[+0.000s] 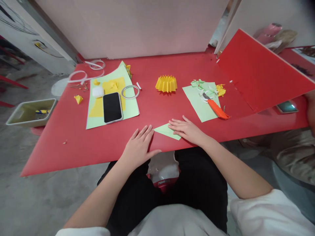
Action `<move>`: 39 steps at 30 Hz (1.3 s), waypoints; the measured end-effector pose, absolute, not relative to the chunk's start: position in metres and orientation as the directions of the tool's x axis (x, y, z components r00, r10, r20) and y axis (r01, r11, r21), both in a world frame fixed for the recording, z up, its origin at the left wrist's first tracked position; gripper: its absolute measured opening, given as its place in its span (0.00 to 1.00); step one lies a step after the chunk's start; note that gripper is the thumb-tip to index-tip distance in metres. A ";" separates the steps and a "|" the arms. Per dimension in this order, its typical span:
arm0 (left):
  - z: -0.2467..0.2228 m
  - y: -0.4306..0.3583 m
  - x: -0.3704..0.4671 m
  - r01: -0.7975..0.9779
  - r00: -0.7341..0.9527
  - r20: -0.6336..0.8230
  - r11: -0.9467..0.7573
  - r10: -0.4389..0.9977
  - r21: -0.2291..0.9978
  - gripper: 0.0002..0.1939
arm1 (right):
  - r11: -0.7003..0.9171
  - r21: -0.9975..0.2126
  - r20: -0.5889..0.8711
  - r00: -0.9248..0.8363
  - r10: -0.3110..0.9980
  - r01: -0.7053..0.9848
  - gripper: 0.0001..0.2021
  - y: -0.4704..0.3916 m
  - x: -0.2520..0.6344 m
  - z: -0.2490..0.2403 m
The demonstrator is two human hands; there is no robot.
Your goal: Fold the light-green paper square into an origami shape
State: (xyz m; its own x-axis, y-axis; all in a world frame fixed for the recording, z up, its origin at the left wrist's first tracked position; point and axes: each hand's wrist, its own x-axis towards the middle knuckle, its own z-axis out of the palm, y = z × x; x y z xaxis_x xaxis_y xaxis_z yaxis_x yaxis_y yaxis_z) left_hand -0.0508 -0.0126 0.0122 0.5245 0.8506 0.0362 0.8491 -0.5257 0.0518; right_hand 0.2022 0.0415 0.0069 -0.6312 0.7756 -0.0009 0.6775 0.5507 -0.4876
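A small piece of folded light-green paper [163, 130] lies flat at the front of the red table [86, 149], its narrow tip pointing left. My left hand [139, 144] rests flat on the tabletop with fingers stretched, its fingertips at that tip. Over the paper's right part lies my right hand [187, 130], fingers spread and pressing down on it. Behind them stands a yellow pleated paper piece [166, 84]. An orange utility knife [218, 109] lies to the right on a green sheet [197, 103] with paper scraps.
At left a black-screened phone [112, 107], a white case [97, 91] and a tape roll [130, 92] lie on green and yellow paper. A red board [263, 72] leans at right, a person seated behind it. A bin [34, 113] stands off the left edge.
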 end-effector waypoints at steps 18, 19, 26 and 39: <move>-0.005 -0.009 0.009 0.802 0.578 0.088 -0.584 0.811 0.125 0.52 | 0.537 -0.430 -0.001 -0.595 0.804 0.726 0.19 0.037 0.199 0.008; -0.003 -0.010 0.007 0.801 0.579 0.082 -0.585 0.811 0.125 0.52 | 0.530 -0.424 0.002 -0.585 0.811 0.734 0.19 0.035 0.199 0.006; 0.001 -0.013 0.002 0.797 0.587 0.061 -0.589 0.808 0.131 0.48 | 0.477 -0.378 -0.031 -0.526 0.850 0.793 0.25 0.034 0.199 0.004; -0.001 -0.013 -0.001 0.796 0.574 0.096 -0.582 0.813 0.164 0.49 | 0.445 -0.306 -0.146 -0.503 0.852 0.842 0.30 0.039 0.215 0.009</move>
State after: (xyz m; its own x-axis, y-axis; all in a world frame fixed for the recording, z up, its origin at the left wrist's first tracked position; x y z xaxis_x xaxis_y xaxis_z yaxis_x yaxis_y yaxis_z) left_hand -0.0008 -0.0132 -0.0014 0.5743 0.8130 0.0957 0.7965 -0.5819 0.1644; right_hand 0.2149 0.0394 0.0094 -0.5031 0.8519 -0.1455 0.8417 0.4447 -0.3063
